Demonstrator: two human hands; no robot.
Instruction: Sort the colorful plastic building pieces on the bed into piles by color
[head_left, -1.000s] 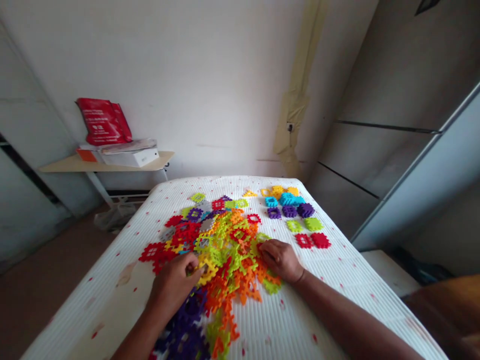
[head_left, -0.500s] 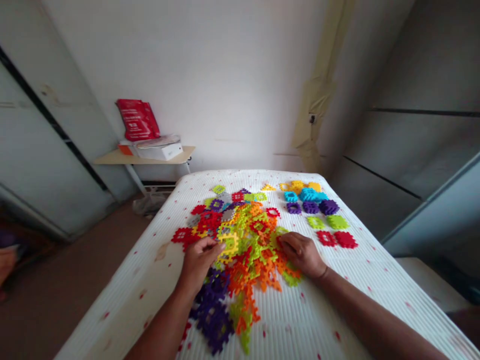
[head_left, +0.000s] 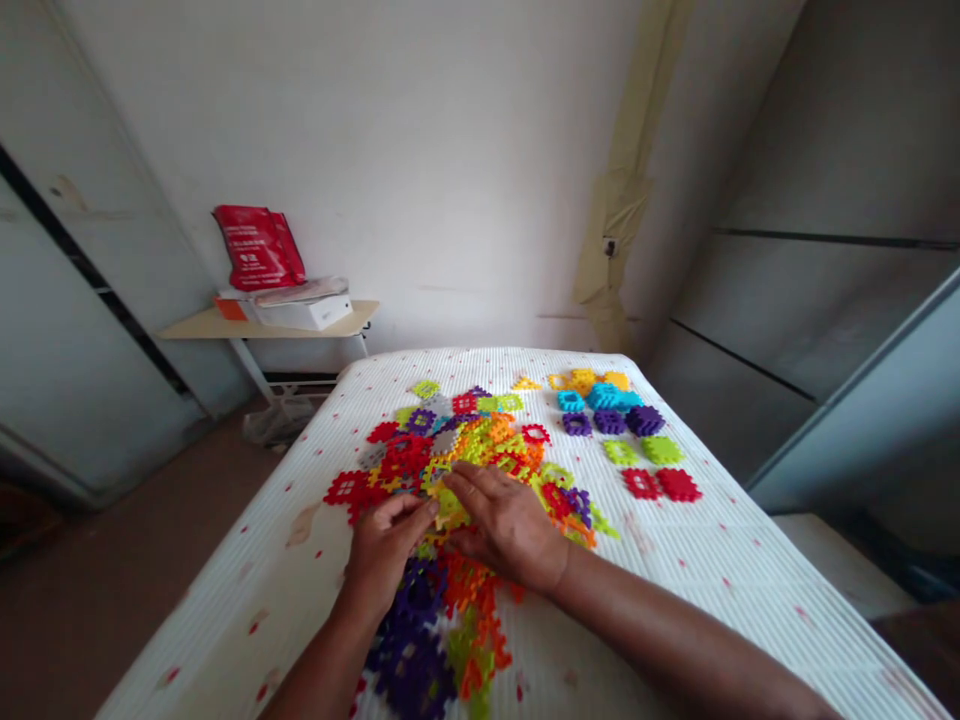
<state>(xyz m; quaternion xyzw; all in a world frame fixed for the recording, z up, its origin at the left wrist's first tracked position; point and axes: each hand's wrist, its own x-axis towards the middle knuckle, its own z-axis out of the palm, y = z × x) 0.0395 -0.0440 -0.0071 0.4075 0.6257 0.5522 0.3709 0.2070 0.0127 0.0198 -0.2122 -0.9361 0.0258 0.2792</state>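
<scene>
My left hand [head_left: 386, 545] is closed in a pinch on the edge of a yellow interlocking tile [head_left: 448, 512], held just over a heap of coloured tiles [head_left: 405, 450]. My right hand [head_left: 514, 525] reaches across the heap from the right. Its thumb and fingers are spread around the same yellow tile; whether they press on it I cannot tell. Part of the heap is hidden beneath this hand. Purple tiles [head_left: 412, 660] lie close to my left wrist, with orange tiles [head_left: 487, 640] to their right.
Sorted tiles sit at the bed's far right: yellow [head_left: 583, 380], blue [head_left: 604, 396], purple [head_left: 645, 420], green [head_left: 663, 450] and red [head_left: 680, 485]. A side table [head_left: 202, 325] at the back left carries a red bag [head_left: 259, 248] and a white box [head_left: 307, 312]. Grey cabinets [head_left: 825, 300] flank the bed.
My right hand has moved left from the heap's right side to the yellow tile. A purple tile now shows at the heap's right edge. The view has shifted slightly.
</scene>
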